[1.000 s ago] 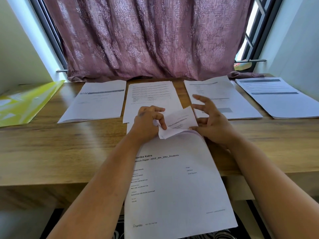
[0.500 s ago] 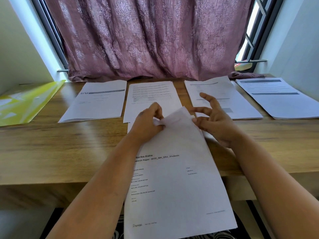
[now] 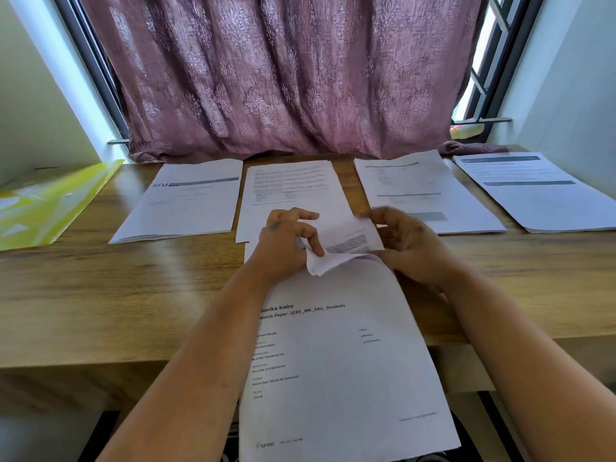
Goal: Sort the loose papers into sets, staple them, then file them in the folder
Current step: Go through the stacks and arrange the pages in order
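A white paper set with a printed cover page lies in front of me, hanging over the table's near edge. Its far corner is folded back toward me, showing printed text on an inner page. My left hand pinches that folded corner from the left. My right hand holds the same corner from the right, fingers curled at its edge. A yellow-green folder lies at the far left of the table. No stapler is in view.
Several paper stacks lie in a row along the back of the wooden table: one with a dark header, a text page, another and one at far right. A mauve curtain hangs behind.
The top corner was flat half a second ago; now it is folded back again, with several pages lifted. Both hands stayed at the corner, the right one closing onto it.
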A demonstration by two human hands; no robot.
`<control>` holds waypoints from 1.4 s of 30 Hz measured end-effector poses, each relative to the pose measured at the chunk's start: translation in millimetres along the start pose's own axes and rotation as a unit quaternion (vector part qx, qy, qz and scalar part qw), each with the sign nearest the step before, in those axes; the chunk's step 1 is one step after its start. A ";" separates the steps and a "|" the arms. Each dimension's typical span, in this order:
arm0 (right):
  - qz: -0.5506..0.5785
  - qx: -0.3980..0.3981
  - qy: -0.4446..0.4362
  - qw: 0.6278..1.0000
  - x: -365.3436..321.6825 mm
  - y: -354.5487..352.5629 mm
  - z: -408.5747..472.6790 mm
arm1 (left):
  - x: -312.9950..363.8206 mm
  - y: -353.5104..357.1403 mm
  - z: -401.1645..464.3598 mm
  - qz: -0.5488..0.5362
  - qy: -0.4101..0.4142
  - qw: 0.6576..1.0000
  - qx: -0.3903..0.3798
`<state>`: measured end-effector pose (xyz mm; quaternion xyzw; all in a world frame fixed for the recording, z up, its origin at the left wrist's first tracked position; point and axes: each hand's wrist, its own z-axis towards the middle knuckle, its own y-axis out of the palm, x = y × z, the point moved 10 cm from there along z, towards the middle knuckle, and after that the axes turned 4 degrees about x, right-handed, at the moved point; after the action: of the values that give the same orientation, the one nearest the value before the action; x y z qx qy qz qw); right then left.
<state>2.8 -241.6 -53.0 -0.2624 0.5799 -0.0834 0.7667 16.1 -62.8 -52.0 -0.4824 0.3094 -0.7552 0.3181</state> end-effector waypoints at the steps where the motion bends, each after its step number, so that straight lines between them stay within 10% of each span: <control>1: 0.049 0.016 0.018 0.999 2.1 -3.6 0.7 | 0.0 0.5 0.2 0.004 0.000 1.000 -0.001; 24: 0.228 0.036 0.109 0.967 11.2 -5.6 -1.5 | -5.8 -7.1 -1.4 -0.076 -0.033 0.996 0.022; 28: -0.116 0.139 0.056 0.982 10.8 -34.3 0.2 | 2.6 3.9 1.1 0.040 0.034 0.999 -0.013; 34: -0.367 -0.034 0.044 0.929 16.2 2.2 2.1 | 1.5 -7.4 1.8 0.022 0.024 0.999 0.043; 42: 0.049 0.042 0.007 0.998 -3.3 -6.4 -1.9 | 6.6 -8.4 2.0 0.033 0.040 0.998 0.041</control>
<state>1.2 -246.1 -47.3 -0.2007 0.5939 -0.0715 0.7758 14.2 -63.1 -41.3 -0.4282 0.3067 -0.7749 0.3495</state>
